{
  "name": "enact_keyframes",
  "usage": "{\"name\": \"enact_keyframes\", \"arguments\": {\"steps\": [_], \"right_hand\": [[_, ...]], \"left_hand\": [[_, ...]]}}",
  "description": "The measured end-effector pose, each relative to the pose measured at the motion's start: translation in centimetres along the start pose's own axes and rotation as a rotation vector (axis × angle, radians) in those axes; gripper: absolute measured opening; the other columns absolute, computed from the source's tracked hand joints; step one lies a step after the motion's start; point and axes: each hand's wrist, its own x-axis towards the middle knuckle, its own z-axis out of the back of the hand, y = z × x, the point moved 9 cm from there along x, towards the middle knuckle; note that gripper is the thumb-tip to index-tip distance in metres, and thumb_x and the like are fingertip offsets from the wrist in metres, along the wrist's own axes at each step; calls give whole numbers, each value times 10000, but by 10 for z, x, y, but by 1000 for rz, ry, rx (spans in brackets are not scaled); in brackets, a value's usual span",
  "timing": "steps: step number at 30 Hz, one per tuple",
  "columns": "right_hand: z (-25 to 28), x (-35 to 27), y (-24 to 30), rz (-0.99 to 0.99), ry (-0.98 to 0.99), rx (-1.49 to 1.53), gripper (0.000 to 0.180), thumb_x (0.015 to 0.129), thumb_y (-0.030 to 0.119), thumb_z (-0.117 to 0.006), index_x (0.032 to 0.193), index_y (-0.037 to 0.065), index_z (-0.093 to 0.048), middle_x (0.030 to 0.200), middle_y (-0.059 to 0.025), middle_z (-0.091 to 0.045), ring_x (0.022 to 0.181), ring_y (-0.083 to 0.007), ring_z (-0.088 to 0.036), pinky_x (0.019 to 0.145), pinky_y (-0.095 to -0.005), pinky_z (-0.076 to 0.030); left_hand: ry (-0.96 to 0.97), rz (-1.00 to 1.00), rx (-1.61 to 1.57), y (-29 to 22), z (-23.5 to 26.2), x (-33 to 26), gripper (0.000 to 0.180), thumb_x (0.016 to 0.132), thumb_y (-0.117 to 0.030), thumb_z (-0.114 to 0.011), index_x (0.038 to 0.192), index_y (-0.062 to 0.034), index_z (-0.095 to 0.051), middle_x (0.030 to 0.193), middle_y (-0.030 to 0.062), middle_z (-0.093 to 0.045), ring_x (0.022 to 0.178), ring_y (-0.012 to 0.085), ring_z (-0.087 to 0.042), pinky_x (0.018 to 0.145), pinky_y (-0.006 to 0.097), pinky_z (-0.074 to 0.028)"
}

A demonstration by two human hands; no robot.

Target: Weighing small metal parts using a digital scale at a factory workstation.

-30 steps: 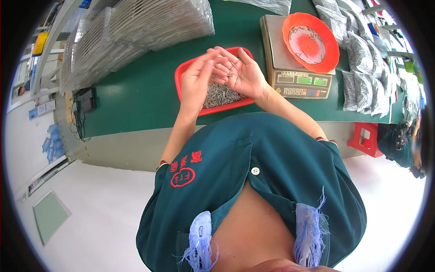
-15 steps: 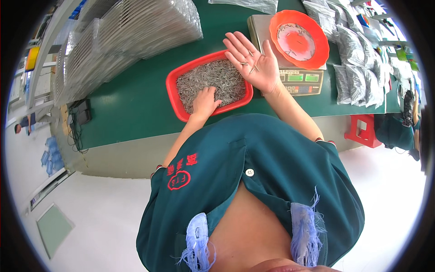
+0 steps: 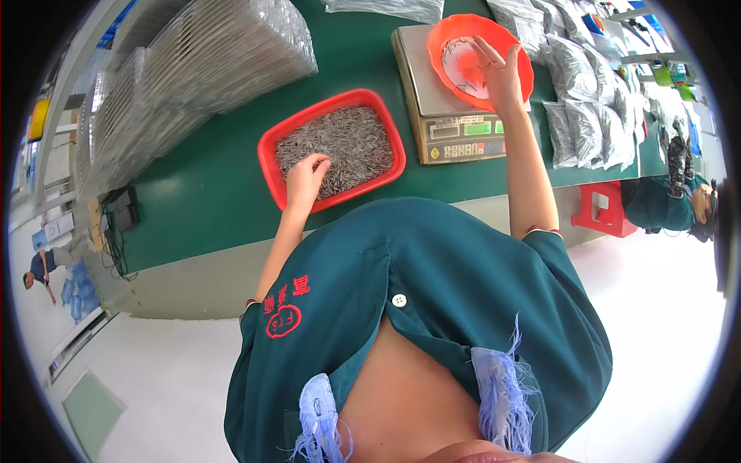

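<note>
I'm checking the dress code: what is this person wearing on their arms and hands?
Both forearms are bare. The left hand and right hand have no gloves. The short sleeves are dark teal with thin red cuff trim, and red markings sit near the left one.

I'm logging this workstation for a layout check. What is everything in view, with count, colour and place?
Tray: one, red, on the green table, centre.
Small metal pieces: a heap, grey, filling the tray.
Scale: one, grey, right of the tray.
Bowl: one, orange, on the scale.
Table: one, green top.
Stacked clear-wrapped packs: several, silvery, table's left rear.
Filled bags: several, grey, right of the scale.
Stool: one, red, on the floor, right.
Other people: one far right, one far left.
Left hand: in the metal pieces.
Right hand: in the bowl.
</note>
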Motion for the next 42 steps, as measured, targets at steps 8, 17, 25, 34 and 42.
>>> {"name": "enact_keyframes", "arguments": {"steps": [8, 17, 25, 34, 42], "right_hand": [[-68, -24, -4, 58, 91, 11, 779, 929, 631, -193, 1332, 16, -451, 1378, -150, -437, 1330, -269, -328, 1112, -393, -189], [-254, -130, -88, -842, 710, 1016, 757, 934, 616, -188, 1391, 31, -337, 1407, -133, -399, 1302, -242, -374, 967, -361, -377], [-267, -130, -63, -811, 724, 1353, 610, 984, 500, -192, 1389, 76, -360, 1405, -86, -417, 1234, -200, -458, 758, -294, -454], [-262, -126, -49, -815, 754, 1498, 634, 978, 501, -187, 1374, 36, -360, 1401, -110, -410, 1240, -276, -450, 922, -360, -489], [-237, -116, -37, -697, 706, 1546, 744, 946, 563, -214, 1406, -19, -268, 1476, -196, -245, 1369, -327, -245, 1137, -447, -194]], "left_hand": [[120, 95, -428, -14, 11, -2, 205, 871, -141, -580, 1003, 2, -645, 781, 54, -648, 679, 104, -609, 576, 244, -510], [242, -6, -617, -88, 27, -10, 214, 910, -117, -546, 1071, -10, -638, 896, 51, -646, 755, 94, -595, 643, 231, -515], [58, -141, -625, -123, 61, -23, 223, 916, -97, -534, 1093, -15, -642, 848, 68, -659, 723, 91, -615, 628, 218, -521], [167, -23, -826, -121, 63, -19, 230, 930, -189, -554, 1050, -12, -639, 837, 24, -639, 716, 85, -601, 602, 218, -518], [118, 12, -1271, -78, 72, -11, 211, 942, -181, -527, 1037, -15, -616, 868, 33, -644, 739, 86, -609, 609, 230, -526]]}}
